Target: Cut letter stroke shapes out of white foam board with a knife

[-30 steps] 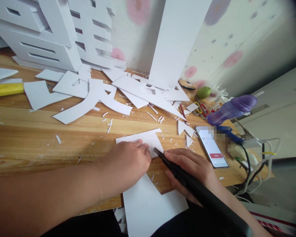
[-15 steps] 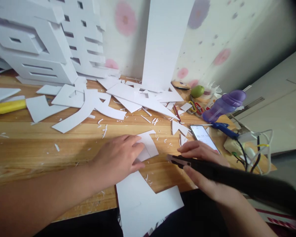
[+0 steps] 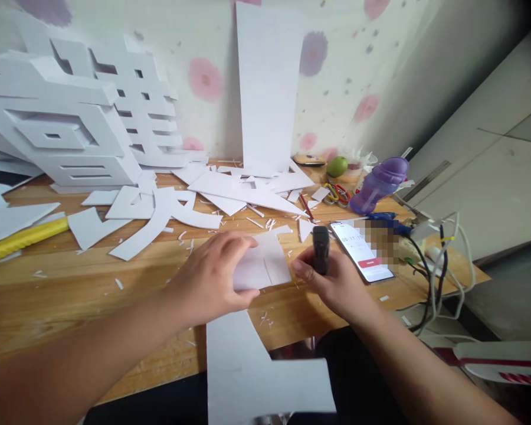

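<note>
My left hand (image 3: 215, 276) curls over the near-left part of a small white foam-board piece (image 3: 265, 262) on the wooden desk (image 3: 71, 277), thumb under its near edge and fingers on top. My right hand (image 3: 336, 280) is closed round a black utility knife (image 3: 321, 249), held upright just right of that piece. A larger white board sheet (image 3: 256, 372) overhangs the desk's near edge below my hands. A phone (image 3: 363, 257) with a lit screen lies right beside my right hand.
White board offcuts (image 3: 230, 192) and shavings litter the desk. Cut-out white characters (image 3: 71, 141) and a tall white panel (image 3: 268, 88) lean on the wall. A yellow tool (image 3: 22, 241) lies left. A purple bottle (image 3: 378, 184), green fruit (image 3: 337, 166), scissors (image 3: 336, 193) and cables (image 3: 438, 265) crowd the right.
My right hand has swung the knife from lying flat along my forearm to standing upright. My left hand has lifted its grip onto the small piece. The view has tilted up.
</note>
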{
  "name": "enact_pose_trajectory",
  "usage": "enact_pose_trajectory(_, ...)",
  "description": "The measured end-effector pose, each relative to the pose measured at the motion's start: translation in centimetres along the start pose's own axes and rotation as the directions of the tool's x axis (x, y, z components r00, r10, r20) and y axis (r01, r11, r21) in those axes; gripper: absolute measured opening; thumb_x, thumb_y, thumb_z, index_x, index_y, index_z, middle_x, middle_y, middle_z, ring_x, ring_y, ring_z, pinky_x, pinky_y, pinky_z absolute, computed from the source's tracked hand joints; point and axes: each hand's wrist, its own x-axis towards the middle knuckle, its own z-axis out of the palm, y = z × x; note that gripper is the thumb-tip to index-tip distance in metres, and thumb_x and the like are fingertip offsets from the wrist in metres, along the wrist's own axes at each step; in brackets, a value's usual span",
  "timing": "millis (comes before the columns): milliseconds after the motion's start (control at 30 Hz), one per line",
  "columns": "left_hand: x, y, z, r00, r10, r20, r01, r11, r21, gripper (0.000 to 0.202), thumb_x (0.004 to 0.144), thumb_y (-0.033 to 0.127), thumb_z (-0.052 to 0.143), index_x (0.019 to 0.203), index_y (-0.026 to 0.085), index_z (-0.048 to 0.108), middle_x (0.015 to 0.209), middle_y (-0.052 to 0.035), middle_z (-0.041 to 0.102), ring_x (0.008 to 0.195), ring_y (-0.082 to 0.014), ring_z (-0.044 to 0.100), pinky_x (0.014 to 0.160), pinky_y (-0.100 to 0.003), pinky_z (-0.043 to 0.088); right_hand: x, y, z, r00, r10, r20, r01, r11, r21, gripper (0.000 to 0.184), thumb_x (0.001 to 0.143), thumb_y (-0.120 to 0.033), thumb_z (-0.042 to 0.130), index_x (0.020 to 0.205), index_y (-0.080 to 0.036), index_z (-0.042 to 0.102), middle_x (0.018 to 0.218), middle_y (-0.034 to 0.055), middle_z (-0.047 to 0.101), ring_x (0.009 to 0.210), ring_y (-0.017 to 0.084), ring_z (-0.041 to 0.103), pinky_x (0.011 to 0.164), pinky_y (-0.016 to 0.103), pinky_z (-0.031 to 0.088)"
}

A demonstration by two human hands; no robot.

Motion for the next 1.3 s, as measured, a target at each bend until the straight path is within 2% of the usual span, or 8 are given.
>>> enact_pose_trajectory(200,0.0,-0.1,-1.4,0.99,0.097,-0.103,-0.104,0.993,-0.063,0.052,0.07,0.023,0.069,0.118,0.017,0.049,0.125,-0.0107,0.061,0.116,-0.0231,0.057,0.101,-0.04,0.048,-0.2,-0.9,0.7,0.978,0.059,0.202,-0.128,0.93,0.346,0.028,0.08,-0.044,0.071,0.08,-0.017,0.063,0.061,-0.0009,0.061,0.053,0.012,0.056,0.049,0.024,0.046)
enact_pose_trajectory(467,0.1,-0.1,-1.6,0.987,0.115,-0.113,-0.12,0.992,-0.037,0.059,0.07,0.025,0.072,0.122,0.017,0.048,0.13,-0.0138,0.058,0.121,-0.027,0.054,0.103,-0.045,0.047,-0.3,-0.8,2.8,0.973,0.12,0.198,-0.217,0.766,0.604,0.019,0.077,-0.032,0.074,0.074,-0.016,0.064,0.061,0.0007,0.067,0.053,0.011,0.06,0.052,0.022,0.046)
enact_pose_trajectory(633,0.0,-0.5,-1.9,0.969,0.166,-0.185,-0.172,0.985,-0.018,0.055,0.069,0.025,0.074,0.118,0.015,0.051,0.125,-0.0152,0.061,0.114,-0.0272,0.059,0.099,-0.043,0.051,-0.3,-0.9,3.1,0.966,0.149,0.212,-0.248,0.768,0.59,0.02,0.077,-0.034,0.075,0.075,-0.017,0.064,0.061,-0.0002,0.066,0.054,0.011,0.059,0.053,0.022,0.045)
enact_pose_trajectory(967,-0.2,-0.8,-2.3,0.946,0.251,-0.205,-0.254,0.967,0.012,0.047,0.071,0.026,0.073,0.111,0.015,0.051,0.127,-0.0172,0.06,0.118,-0.0285,0.057,0.101,-0.043,0.049,-0.3,-2.0,2.4,0.98,0.081,0.183,-0.133,0.947,0.292,0.02,0.078,-0.036,0.066,0.074,-0.018,0.059,0.062,0.0005,0.059,0.058,0.014,0.053,0.055,0.027,0.042)
enact_pose_trajectory(1067,-0.2,-1.4,-2.3,0.957,0.257,-0.136,-0.256,0.966,0.027,0.048,0.072,0.025,0.072,0.114,0.017,0.049,0.132,-0.0155,0.057,0.122,-0.0277,0.054,0.106,-0.043,0.043,-0.3,-1.9,1.8,0.981,0.005,0.195,-0.047,0.976,0.214,0.02,0.081,-0.037,0.065,0.076,-0.018,0.06,0.066,0.0006,0.058,0.062,0.014,0.053,0.058,0.027,0.043)
enact_pose_trajectory(1167,0.1,-2.6,-2.7,0.959,0.28,0.043,-0.279,0.96,-0.023,0.056,0.071,0.022,0.072,0.12,0.021,0.046,0.135,-0.0113,0.056,0.124,-0.0259,0.052,0.111,-0.044,0.034,-0.3,-1.4,-0.1,0.965,-0.047,0.259,0.002,0.985,0.17,0.025,0.084,-0.043,0.064,0.082,-0.018,0.063,0.074,0.0028,0.061,0.068,0.016,0.056,0.062,0.028,0.046)
enact_pose_trajectory(1233,0.3,-3.5,-3.1,0.938,0.288,0.192,-0.277,0.957,-0.082,0.061,0.069,0.019,0.07,0.123,0.023,0.044,0.134,-0.008,0.057,0.125,-0.0249,0.05,0.114,-0.045,0.027,-0.2,-0.8,-1.6,0.958,-0.021,0.287,-0.027,0.987,0.161,0.03,0.086,-0.047,0.062,0.084,-0.017,0.064,0.077,0.0049,0.063,0.07,0.017,0.059,0.062,0.029,0.048)
enact_pose_trajectory(1300,0.5,-4.0,-3.4,0.904,0.282,0.32,-0.25,0.958,-0.139,0.062,0.068,0.016,0.067,0.125,0.025,0.044,0.134,-0.0056,0.057,0.127,-0.0243,0.049,0.117,-0.046,0.018,0.0,-0.2,-2.6,0.975,0.029,0.221,-0.06,0.989,0.136,0.033,0.087,-0.05,0.061,0.082,-0.017,0.063,0.077,0.0052,0.064,0.066,0.016,0.058,0.059,0.028,0.048)
